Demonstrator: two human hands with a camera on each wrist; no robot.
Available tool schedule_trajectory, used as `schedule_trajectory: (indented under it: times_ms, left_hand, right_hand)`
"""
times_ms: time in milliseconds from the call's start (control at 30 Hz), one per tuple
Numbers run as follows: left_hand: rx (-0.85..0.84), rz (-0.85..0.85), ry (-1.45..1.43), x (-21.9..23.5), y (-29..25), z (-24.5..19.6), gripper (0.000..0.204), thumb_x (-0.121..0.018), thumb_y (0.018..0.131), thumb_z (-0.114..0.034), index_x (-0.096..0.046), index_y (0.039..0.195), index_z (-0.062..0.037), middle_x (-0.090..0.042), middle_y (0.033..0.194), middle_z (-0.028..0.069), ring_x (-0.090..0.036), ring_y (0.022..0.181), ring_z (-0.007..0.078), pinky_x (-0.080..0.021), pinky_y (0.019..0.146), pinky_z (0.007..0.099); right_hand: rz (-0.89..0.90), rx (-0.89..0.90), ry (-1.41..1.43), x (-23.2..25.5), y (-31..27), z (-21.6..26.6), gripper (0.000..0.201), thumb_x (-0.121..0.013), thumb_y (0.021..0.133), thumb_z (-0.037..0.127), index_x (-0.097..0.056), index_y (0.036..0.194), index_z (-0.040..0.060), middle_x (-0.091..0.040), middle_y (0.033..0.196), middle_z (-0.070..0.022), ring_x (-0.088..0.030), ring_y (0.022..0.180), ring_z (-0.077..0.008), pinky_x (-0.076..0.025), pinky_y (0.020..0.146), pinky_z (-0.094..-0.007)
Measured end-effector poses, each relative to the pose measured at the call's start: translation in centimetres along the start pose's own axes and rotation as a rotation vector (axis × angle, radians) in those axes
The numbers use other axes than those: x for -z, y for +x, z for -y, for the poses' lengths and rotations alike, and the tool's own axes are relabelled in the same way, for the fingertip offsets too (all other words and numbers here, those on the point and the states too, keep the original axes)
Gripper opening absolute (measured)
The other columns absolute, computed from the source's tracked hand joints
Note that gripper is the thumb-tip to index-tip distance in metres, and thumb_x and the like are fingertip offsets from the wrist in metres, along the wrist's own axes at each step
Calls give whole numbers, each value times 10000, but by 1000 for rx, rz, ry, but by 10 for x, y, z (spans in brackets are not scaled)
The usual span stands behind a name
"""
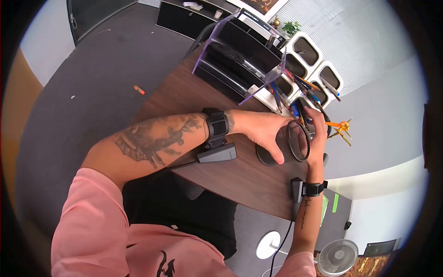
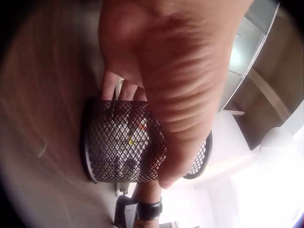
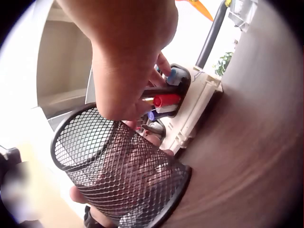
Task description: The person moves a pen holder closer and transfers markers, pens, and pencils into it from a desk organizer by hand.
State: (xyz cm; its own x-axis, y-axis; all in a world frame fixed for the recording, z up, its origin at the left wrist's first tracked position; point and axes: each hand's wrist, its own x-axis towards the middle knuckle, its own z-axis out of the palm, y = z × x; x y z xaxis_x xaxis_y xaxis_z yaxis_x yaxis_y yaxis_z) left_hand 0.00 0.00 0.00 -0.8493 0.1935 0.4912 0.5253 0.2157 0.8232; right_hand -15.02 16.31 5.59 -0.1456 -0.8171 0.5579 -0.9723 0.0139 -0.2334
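- Head view, centre right: the left hand (image 1: 265, 131) grips a black wire-mesh pen cup (image 1: 290, 145), tilted on its side on the dark brown wooden desk (image 1: 221, 171); fingers curled round its wall
- right hand (image 1: 317, 134) at the cup's far side; fingers pinch coloured pens (image 3: 164, 100) in a white slotted organiser (image 3: 197, 102)

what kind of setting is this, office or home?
Most likely an office. A dark wooden desk stands on grey carpet and bears stacked black document trays and a white organiser of pens and markers. The left hand grips a black mesh pen cup.
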Motion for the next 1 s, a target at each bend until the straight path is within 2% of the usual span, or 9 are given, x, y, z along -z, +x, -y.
schedule_trajectory:
  times_ms: [133,200,367,500,633,767,833,867,1000]
  left_hand:
    - [41,56,-23,4,0,-1,864,-894,668,-181,-435,1372,18,-621,1279,159,-594,1189,219,-456,1043,333]
    - [80,84,-130,7,-1,-3,844,-894,620,-297,-495,1297,11,-641,1214,152,-616,1134,238,-468,1008,332]
    - [123,125,-103,12,-1,-6,830,-891,660,-219,-467,1339,0,-629,1225,115,-599,1143,194,-465,1016,321]
    - [132,151,-126,11,0,-1,834,-891,693,-137,-438,1382,-8,-606,1259,84,-574,1163,152,-457,1035,317]
    - [186,187,-175,12,0,-5,837,-888,695,-107,-431,1389,-5,-602,1248,79,-570,1162,155,-456,1040,322]
    - [192,206,-181,14,0,-9,900,-896,688,-95,-391,1426,1,-559,1314,100,-534,1226,185,-446,1059,342]
    - [219,158,-261,14,-1,-6,921,-899,689,-100,-377,1441,2,-538,1345,109,-523,1243,184,-425,1083,344]
    - [205,114,-282,12,-3,-5,806,-886,701,-137,-456,1370,-7,-572,1247,58,-539,1154,161,-430,1041,323]
    - [296,134,-202,16,-3,-16,849,-890,703,-135,-425,1402,-13,-553,1296,72,-535,1194,171,-431,1065,345]
  right_hand:
    - [64,7,-96,-1,6,1,556,-791,738,263,-639,1221,34,-592,1200,-149,-600,1109,-337,-489,946,-378]
    - [62,50,-167,-3,11,7,503,-773,741,267,-657,1182,52,-610,1178,-132,-608,1056,-350,-499,899,-403]
    - [75,175,-326,-9,21,-5,360,-761,739,183,-686,1070,62,-642,1111,-111,-617,996,-341,-513,824,-410]
    - [-16,87,-194,-17,21,-12,348,-797,713,152,-698,1034,58,-655,1078,-113,-625,985,-340,-512,843,-408]
    - [13,91,-109,-7,11,-5,492,-853,674,213,-683,1107,54,-643,1124,-126,-620,1047,-340,-508,898,-391]
    - [-85,67,51,-13,5,-11,493,-791,708,47,-656,1182,63,-616,1204,-129,-597,1126,-335,-485,960,-391]
    - [-111,100,23,-18,2,-19,501,-785,705,37,-656,1188,69,-618,1203,-121,-590,1128,-337,-480,964,-395]
    - [-135,115,-11,-21,1,-22,510,-784,705,37,-656,1197,82,-621,1200,-115,-580,1134,-335,-469,963,-405]
    - [-131,112,-182,-18,-1,-18,569,-760,699,34,-636,1248,118,-625,1205,-66,-562,1147,-275,-398,1000,-418]
